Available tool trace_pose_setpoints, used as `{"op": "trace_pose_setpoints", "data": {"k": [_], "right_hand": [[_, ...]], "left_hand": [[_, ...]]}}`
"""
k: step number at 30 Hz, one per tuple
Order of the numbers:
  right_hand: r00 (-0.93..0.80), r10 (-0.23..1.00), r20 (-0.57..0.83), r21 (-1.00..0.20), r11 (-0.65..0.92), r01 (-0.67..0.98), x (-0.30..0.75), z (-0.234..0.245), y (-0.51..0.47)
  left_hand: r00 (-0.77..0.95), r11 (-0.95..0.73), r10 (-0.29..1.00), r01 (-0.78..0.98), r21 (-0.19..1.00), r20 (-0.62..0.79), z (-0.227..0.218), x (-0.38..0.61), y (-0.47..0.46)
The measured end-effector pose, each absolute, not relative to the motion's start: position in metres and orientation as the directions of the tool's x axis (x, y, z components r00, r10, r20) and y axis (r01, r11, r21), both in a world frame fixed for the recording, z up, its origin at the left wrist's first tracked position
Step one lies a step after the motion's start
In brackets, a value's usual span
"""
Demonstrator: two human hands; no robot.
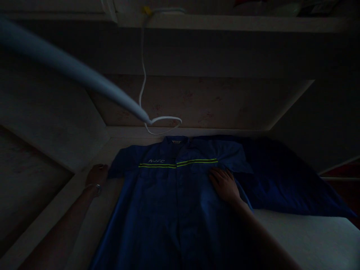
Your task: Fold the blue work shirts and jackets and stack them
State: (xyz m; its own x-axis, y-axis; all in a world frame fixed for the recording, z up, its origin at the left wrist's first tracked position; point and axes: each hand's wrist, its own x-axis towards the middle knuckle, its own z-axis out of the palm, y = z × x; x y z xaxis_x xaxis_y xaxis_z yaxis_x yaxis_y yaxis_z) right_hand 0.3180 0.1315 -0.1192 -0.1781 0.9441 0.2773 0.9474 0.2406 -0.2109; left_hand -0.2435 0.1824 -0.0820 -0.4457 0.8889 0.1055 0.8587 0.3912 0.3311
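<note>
A blue short-sleeved work shirt (pixel 157 202) lies spread out, collar away from me, with yellow-green stripes and white letters on its chest. My right hand (pixel 225 184) rests flat on the chest just below the stripes, fingers extended and slightly apart. At the hem of the sleeve on the left is my left hand (pixel 97 174), its fingers curled closed at the cloth's edge; darkness hides the exact pinch. A bracelet (pixel 97 188) circles the left wrist. The shirt's lower end runs out of view.
Dark blue cloth (pixel 281 180) lies to the right, partly beneath the shirt, on a pale surface (pixel 312 228). A white cord (pixel 144 71) hangs in a loop beside a pale pole (pixel 84 75) slanting in from upper left. Overhead runs a shelf edge (pixel 225 23).
</note>
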Motion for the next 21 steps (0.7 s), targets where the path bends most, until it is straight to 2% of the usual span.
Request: {"op": "trace_pose_setpoints", "data": {"k": [3, 6, 9, 11, 14, 17, 19, 21], "right_hand": [[-0.181, 0.940, 0.289, -0.205, 0.246, 0.947, 0.319, -0.122, 0.132], [-0.196, 0.931, 0.307, -0.201, 0.265, 0.943, 0.320, -0.125, 0.132], [-0.180, 0.934, 0.308, -0.199, 0.248, 0.948, 0.316, -0.123, 0.132], [-0.146, 0.936, 0.320, -0.180, 0.212, 0.961, 0.309, -0.115, 0.134], [-0.122, 0.916, 0.383, -0.140, 0.188, 0.972, 0.297, -0.094, 0.148], [-0.126, 0.907, 0.403, -0.133, 0.194, 0.972, 0.294, -0.076, 0.181], [-0.114, 0.930, 0.350, -0.120, 0.166, 0.979, 0.305, -0.071, 0.207], [-0.082, 0.970, 0.229, -0.080, 0.103, 0.991, 0.329, -0.074, 0.229]], "left_hand": [[-0.376, 0.315, 0.908, 0.904, 0.289, 0.188, -0.084, -0.225, 0.197], [-0.165, 0.110, 0.952, 0.970, 0.217, 0.257, -0.085, -0.189, 0.211], [0.070, -0.111, 0.967, 0.981, 0.160, 0.244, -0.090, -0.148, 0.227], [0.153, -0.186, 0.964, 0.972, 0.142, 0.217, -0.097, -0.125, 0.237], [0.175, -0.198, 0.971, 0.971, 0.131, 0.164, -0.111, -0.109, 0.250], [0.122, -0.134, 0.988, 0.982, 0.131, 0.090, -0.124, -0.113, 0.254], [0.086, -0.092, 0.995, 0.987, 0.133, 0.047, -0.131, -0.122, 0.253], [0.052, -0.052, 0.999, 0.989, 0.140, 0.002, -0.134, -0.133, 0.250]]}}
